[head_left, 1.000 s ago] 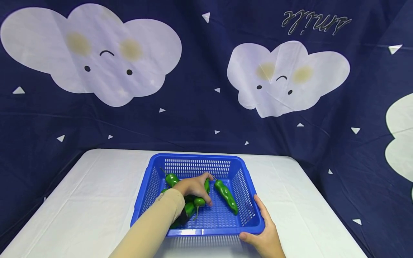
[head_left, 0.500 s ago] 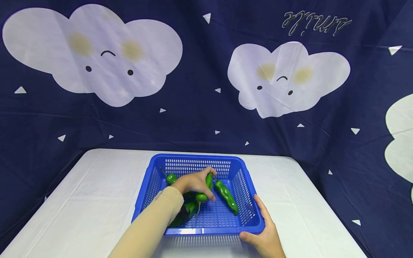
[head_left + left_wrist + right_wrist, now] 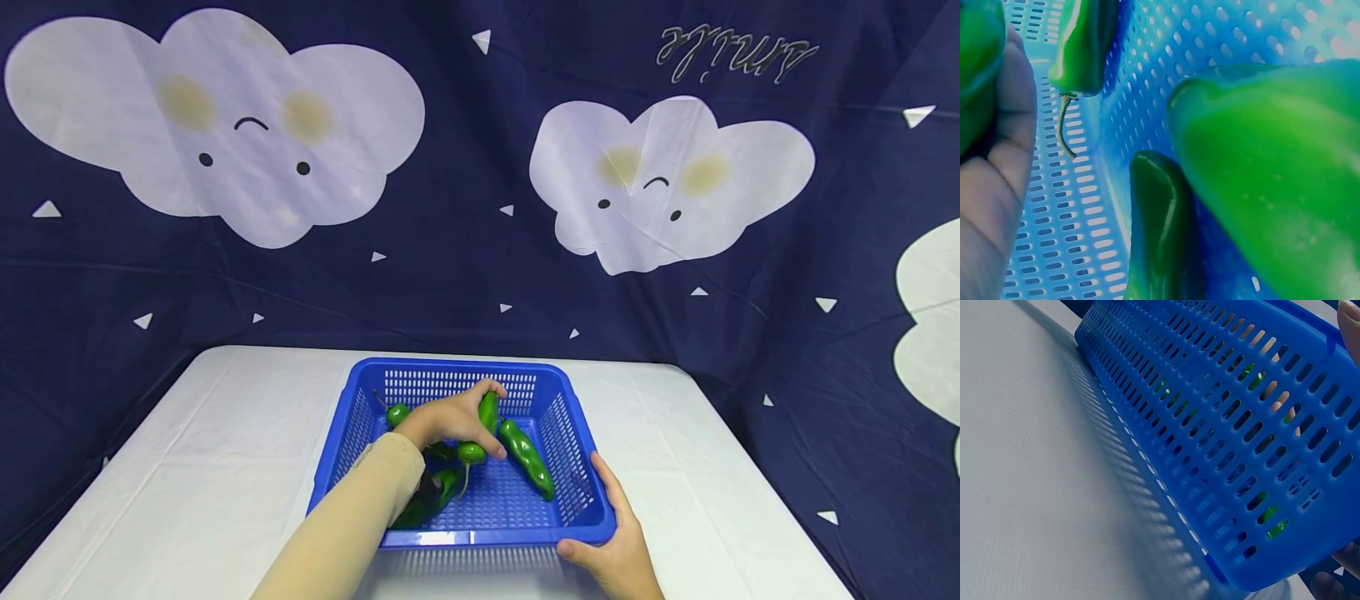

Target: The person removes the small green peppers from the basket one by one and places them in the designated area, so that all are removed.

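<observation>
Right hand [image 3: 617, 546]: grip clasps the near right corner of the blue basket [image 3: 427, 539], thumb on the near rim. Perforated floor lies exposed inside that corner, leaving room. Right pepper [image 3: 527, 458]: beside the basket's right wall, stem to the far side. Left hand [image 3: 454, 417]: grip wrapped round the held pepper [image 3: 488, 410], near the basket's middle; long axis near to far, stem toward the near rim. White counter [image 3: 720, 500] extends past both basket sides.
</observation>
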Demonstrator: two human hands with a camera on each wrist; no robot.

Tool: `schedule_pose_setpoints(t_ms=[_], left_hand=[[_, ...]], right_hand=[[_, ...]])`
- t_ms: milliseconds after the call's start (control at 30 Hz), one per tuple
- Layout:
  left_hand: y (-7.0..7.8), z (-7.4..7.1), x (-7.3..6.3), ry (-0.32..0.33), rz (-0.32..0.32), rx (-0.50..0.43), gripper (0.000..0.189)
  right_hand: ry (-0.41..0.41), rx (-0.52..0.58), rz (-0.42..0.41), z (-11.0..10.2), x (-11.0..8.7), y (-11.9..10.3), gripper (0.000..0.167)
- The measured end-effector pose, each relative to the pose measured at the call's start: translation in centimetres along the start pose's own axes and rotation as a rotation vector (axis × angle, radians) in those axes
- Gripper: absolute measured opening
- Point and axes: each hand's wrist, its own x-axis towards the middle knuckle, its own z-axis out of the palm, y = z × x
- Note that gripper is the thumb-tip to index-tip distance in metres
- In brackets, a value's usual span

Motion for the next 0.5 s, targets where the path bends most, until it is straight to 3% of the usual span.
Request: schedule_pose_setpoints(t_ms=[267, 500], left_hand=[[0.3, 0.0, -0.3, 0.006, 0.001, 0.019, 0.085], [0.7, -0.4, -1.2, 0.023, 0.028, -0.019, 0.085]], right_hand=[[-0.016, 0.031, -0.005, -0.1, 0.0, 0.0, 0.107], [-0.025, 0.018, -0.020, -0.2, 0.1, 0.2, 0.110]])
